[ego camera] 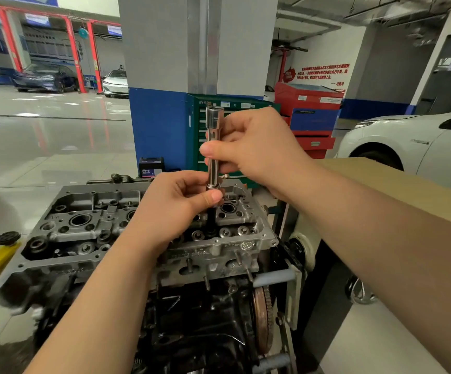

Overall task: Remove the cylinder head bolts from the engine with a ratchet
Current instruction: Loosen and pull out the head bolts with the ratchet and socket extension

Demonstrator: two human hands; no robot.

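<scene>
Head view, both hands (248,147) gripping smooth chrome cylindrical socket (214,147), cast-metal cylinder head (219,249)

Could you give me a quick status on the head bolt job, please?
Right hand grips the upright socket extension. Left hand pinches its lower end, above a dark bolt in the cylinder head. No ratchet visible.

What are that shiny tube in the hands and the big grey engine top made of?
The long socket looks like polished, chrome-plated steel: mirror-bright with sharp reflections. The cylinder head looks like cast aluminium: dull pale grey and slightly grainy, though the alloy cannot be confirmed.
</scene>
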